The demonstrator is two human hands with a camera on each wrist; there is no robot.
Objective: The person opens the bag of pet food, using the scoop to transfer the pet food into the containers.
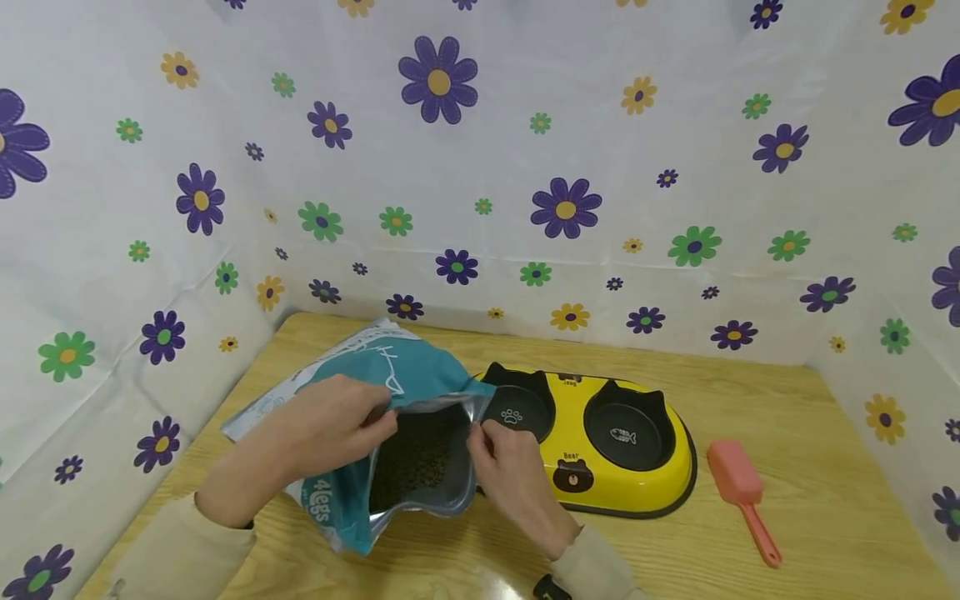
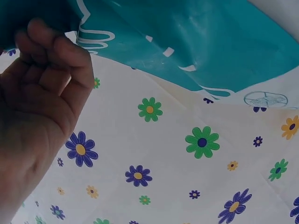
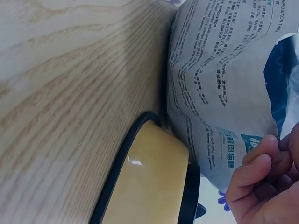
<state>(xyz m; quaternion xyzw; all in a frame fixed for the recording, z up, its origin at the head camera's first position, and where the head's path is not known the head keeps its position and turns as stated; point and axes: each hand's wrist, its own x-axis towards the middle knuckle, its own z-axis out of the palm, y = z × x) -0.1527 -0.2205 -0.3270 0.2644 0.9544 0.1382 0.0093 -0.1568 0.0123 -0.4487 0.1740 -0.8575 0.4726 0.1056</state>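
Observation:
A teal and white pet food bag (image 1: 420, 358) leans on the table at the left, its mouth spread wide. Small brown kibble (image 1: 423, 467) shows inside. My left hand (image 1: 337, 421) pinches the bag's rim on the left side; in the left wrist view its curled fingers (image 2: 70, 53) meet the teal film. On the opposite side my right hand (image 1: 513, 471) pinches the rim between thumb and fingers. The right wrist view shows the printed back of the bag (image 3: 210, 84) close to the yellow double bowl (image 1: 570, 417), whose two black dishes hold nothing visible.
A pink scoop (image 1: 735, 471) lies on the wooden table (image 1: 825, 500) to the right of the bowl. White cloth with flower prints (image 1: 487, 158) walls in the table at the back and sides. A dark object (image 1: 551, 587) shows by the right sleeve.

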